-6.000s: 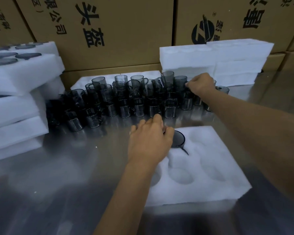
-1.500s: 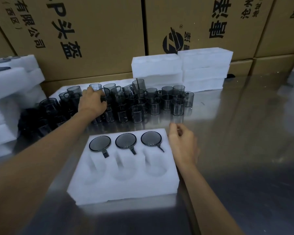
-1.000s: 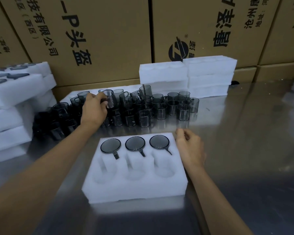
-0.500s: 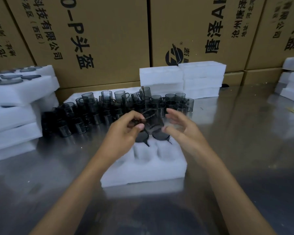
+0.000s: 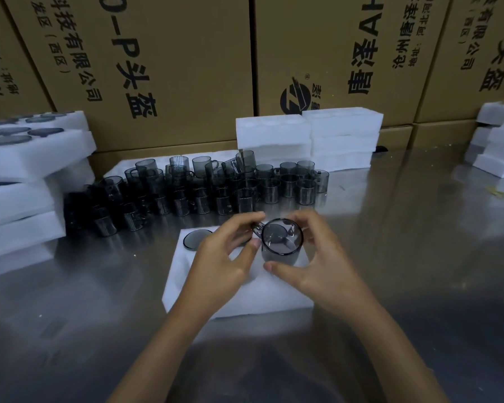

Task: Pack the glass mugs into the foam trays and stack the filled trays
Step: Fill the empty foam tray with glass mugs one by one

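Mug (image 5: 282, 239), smoky glass, is sitting upright between both hands above the foam tray (image 5: 239, 298). Left hand (image 5: 224, 263) is pinching its handle with thumb and forefinger; right hand (image 5: 317, 266) is curling round its far side. Tray is lying on the tabletop (image 5: 405, 257), near the loose mugs (image 5: 216, 190).

Printed cardboard cartons (image 5: 169, 68) wall a reflective, seemingly steel tabletop (image 5: 419, 257).
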A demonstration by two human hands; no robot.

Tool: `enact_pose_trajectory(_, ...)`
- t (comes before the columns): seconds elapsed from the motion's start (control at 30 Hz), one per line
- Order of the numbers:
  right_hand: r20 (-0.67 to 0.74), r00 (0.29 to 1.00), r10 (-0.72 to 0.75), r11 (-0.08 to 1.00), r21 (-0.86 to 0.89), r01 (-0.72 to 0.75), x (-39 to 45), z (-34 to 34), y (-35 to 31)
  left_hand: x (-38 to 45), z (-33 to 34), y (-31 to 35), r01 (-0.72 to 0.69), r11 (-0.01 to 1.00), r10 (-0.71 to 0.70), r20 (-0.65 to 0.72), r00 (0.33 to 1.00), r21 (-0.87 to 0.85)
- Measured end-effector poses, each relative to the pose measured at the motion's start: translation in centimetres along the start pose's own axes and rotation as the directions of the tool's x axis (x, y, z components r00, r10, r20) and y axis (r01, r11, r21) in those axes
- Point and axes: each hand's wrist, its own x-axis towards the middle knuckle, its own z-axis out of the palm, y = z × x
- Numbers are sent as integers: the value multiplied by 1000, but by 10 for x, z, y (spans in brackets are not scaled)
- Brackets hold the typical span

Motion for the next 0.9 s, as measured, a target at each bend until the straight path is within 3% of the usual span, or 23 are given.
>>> enact_pose_trajectory(0.1,43,999,10,996,-94,-5,-1,-1,-3,-1,-1,-3,41,998,-42,25,999,38)
enact_pose_trajectory(0.23,69,995,68,989,-135,-58,-1,-4,-4,-1,0,-7,107,990,-117,112,987,91)
enact_pose_trajectory(0.37,122,988,96,986,-148,-78,-3,-6,0,-2,0,-9,164,979,-177,114,978,121)
enact_pose_trajectory(0.57,105,986,132,989,60,-139,-2,-2,7,0,-1,-10,183,969,-204,119,972,163)
enact_pose_trajectory(0.7,51,973,224,934,273,-229,5,-5,13,-1,0,-8,190,964,-213,113,971,186)
enact_pose_trajectory(0.8,-14,961,275,916,308,-258,9,-3,19,-3,0,-7,183,961,-208,111,972,206)
enact_pose_trajectory(0.9,19,929,370,855,384,-348,9,-2,23,-4,-1,-7,172,958,-202,114,973,231)
